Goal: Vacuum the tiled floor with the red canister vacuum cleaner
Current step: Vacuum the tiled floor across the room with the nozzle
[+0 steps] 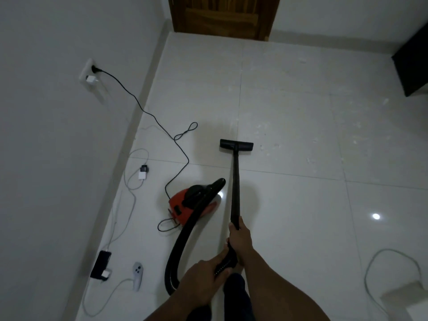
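The red canister vacuum cleaner [185, 206] stands on the white tiled floor [301, 205], left of centre. Its black hose [185, 237] loops from the canister down and back up to the wand's handle. My right hand [240, 237] grips the black wand [235, 188] near its upper end. My left hand [203, 272] holds the ribbed hose end just below it. The wand runs forward to the black floor nozzle [236, 145], which rests flat on the tiles. Pale dust specks [273, 144] lie to the right of and beyond the nozzle.
The black power cord [148, 112] runs from a wall socket [92, 70] along the left wall to the canister. Chargers [143, 173], white cables, a phone [100, 264] and a controller [137, 274] lie by the left wall. A wooden door [222, 15] stands ahead; dark furniture [412, 59] and a white box [405, 297] are on the right.
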